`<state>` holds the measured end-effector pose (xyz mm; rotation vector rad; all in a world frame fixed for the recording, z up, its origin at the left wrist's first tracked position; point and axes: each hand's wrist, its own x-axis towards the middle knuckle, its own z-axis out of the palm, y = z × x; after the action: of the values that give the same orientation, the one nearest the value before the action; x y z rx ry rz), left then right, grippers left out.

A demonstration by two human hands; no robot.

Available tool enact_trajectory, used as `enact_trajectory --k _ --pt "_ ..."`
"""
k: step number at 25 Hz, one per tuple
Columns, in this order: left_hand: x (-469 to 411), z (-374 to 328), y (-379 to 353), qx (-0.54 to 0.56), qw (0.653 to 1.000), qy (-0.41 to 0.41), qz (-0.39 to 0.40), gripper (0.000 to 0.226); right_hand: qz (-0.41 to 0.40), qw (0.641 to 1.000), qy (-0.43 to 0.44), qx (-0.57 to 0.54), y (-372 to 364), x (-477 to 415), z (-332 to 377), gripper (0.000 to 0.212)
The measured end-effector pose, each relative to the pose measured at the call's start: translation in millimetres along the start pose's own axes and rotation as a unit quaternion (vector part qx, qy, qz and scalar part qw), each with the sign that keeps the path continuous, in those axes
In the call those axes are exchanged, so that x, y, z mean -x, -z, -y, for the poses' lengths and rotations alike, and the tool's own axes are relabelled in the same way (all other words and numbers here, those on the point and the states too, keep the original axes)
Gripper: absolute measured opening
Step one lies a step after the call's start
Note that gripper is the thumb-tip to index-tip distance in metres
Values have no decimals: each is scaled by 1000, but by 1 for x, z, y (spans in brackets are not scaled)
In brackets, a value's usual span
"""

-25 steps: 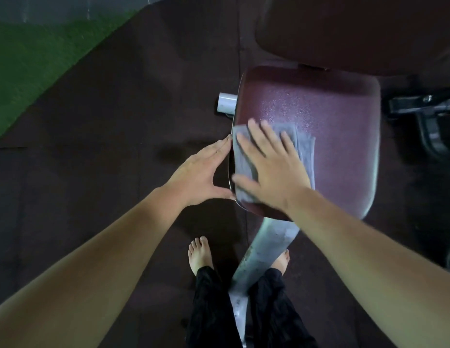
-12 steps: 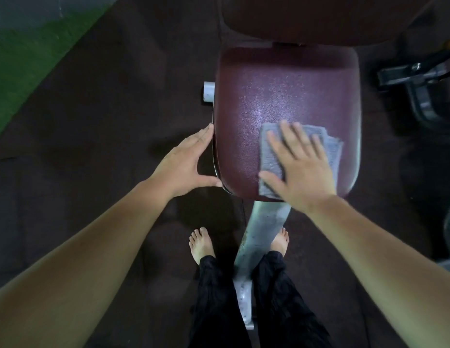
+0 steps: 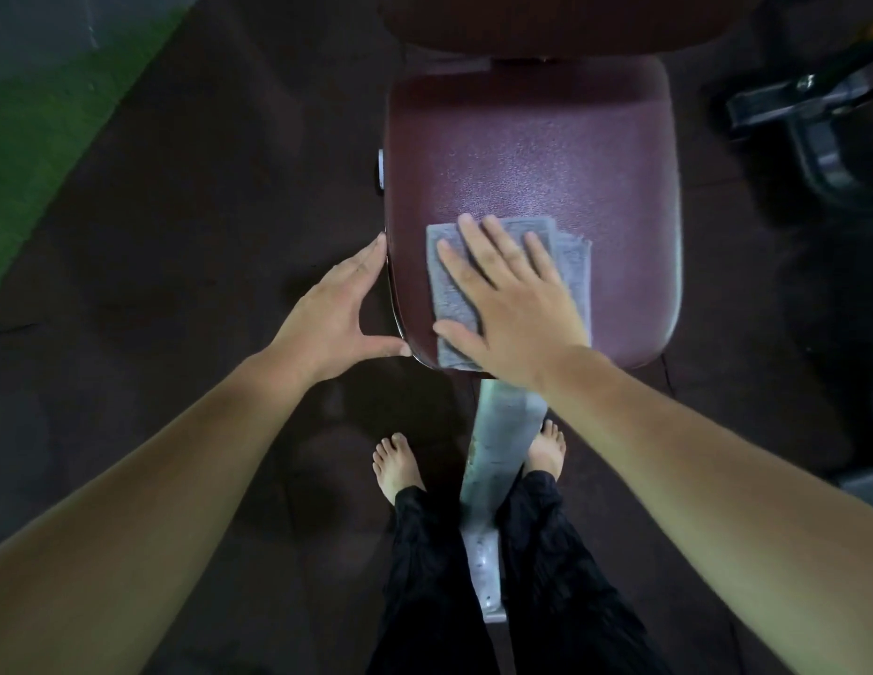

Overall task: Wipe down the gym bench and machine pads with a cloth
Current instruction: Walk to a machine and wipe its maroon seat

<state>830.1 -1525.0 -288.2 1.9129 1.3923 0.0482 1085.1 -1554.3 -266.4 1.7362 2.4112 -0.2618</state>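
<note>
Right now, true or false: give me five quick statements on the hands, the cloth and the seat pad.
1. The right hand presses the grey cloth flat on the maroon seat pad. True.
2. The left hand grips the cloth. False: it rests against the pad's left edge, apart from the cloth.
3. The cloth lies at the pad's far end. False: it lies at the near end.
4. The bare feet stand either side of the grey frame beam. True.
5. The cloth is bunched into a ball. False: it lies flat.
</note>
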Motion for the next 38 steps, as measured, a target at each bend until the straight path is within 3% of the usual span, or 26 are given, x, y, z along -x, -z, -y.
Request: enact_trajectory --k 3,6,9,11,16,22,28,31,35,38 --pt "0 0 1 -5 1000 4 6 134 15 998 -57 -1 6 14 -45 83" --pt "-1 4 0 -5 1000 1 8 134 7 992 -124 3 5 2 -9 83" --pt "-2 5 -1 -2 1000 -8 -1 131 1 999 -37 0 1 -7 41 83" --pt "-2 5 0 -5 1000 -8 -5 129 -3 1000 5 -12 4 -22 37 82" --pt "-1 2 1 -9 1000 7 7 133 -15 997 -62 -31 23 -89 11 80" --pt "-2 6 -1 3 1000 -12 -6 127 8 1000 16 11 8 -18 37 80" --pt "-1 4 -1 21 1000 -7 1 134 -5 1000 -16 -18 45 -164 8 77" --pt "0 4 -3 25 1000 -5 1 134 -16 1000 -9 -17 44 -168 -14 79" --pt "1 2 -1 32 999 -5 2 136 -37 991 -123 -30 43 -130 -84 82" --pt "2 1 2 29 1000 1 2 137 -53 978 -199 -23 40 -142 -53 81"
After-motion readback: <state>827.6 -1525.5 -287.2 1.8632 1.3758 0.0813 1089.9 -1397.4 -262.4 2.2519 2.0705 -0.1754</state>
